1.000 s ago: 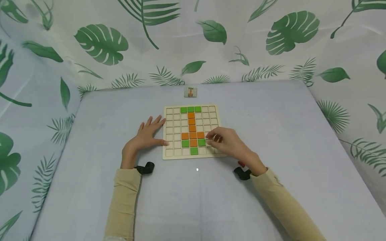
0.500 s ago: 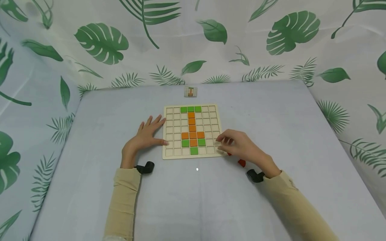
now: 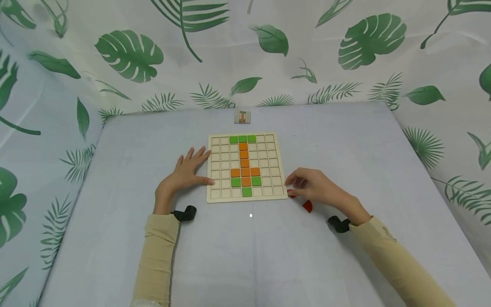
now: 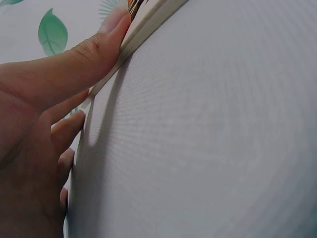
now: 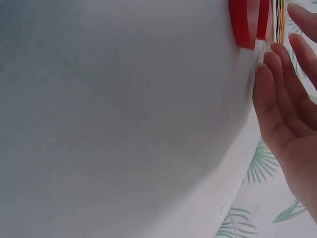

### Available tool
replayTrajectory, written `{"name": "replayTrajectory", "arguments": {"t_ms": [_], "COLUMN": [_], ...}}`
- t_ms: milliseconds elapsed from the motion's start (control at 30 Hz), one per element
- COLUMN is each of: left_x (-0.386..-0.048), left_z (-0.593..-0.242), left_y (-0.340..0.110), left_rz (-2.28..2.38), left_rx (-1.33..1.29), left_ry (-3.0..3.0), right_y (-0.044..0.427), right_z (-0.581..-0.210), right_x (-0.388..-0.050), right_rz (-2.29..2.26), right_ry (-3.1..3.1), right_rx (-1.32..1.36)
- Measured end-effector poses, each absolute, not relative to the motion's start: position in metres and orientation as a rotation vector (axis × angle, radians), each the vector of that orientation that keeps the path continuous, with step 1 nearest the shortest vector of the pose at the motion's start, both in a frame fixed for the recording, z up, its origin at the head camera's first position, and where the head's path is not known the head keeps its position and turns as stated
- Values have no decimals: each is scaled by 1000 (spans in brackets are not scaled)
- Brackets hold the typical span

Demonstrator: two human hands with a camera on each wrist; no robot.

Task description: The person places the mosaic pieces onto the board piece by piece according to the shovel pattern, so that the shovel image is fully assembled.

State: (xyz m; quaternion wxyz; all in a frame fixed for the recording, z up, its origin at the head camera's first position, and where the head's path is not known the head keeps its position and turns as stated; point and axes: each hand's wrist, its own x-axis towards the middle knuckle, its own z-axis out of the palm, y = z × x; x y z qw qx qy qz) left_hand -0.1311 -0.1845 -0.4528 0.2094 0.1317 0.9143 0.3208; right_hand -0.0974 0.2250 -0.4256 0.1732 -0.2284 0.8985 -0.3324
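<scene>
A square wooden grid board lies on the table, with orange tiles in a cross-like column and green tiles at its top and bottom. My left hand spreads its straight fingers along the board's left edge, the thumb resting on the rim. Just beyond the lower right corner is my right hand, fingers loosely bent and nothing visible between them. Below its fingertips lie two red quarter-round pieces, one partly hidden red piece by the corner and another red piece nearer me. The right wrist view shows a red piece apart from the fingers.
A small pattern card lies behind the board. White cloth covers the table, and leaf-print curtains stand behind and at both sides. Each wrist wears a black camera.
My right hand has moved right, from over the board's grid to beyond its lower right corner, uncovering the red pieces. The left hand and the tiles stay as they were.
</scene>
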Motion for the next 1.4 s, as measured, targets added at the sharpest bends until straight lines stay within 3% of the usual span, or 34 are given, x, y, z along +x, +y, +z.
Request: {"name": "replayTrajectory", "arguments": {"t_ms": [600, 900, 1400], "left_x": [-131, -132, -132], "left_z": [-452, -454, -454], "left_y": [-183, -184, -185], "left_rz": [899, 889, 882], "left_rx": [368, 366, 369], "left_ry": [2545, 2545, 2545], "right_y": [224, 223, 222], "right_z": [-423, -422, -424], "right_x": [-101, -101, -106], "right_rz": [-784, -848, -973], "right_ry": [2524, 2443, 2376], "right_rx": [-702, -601, -658]}}
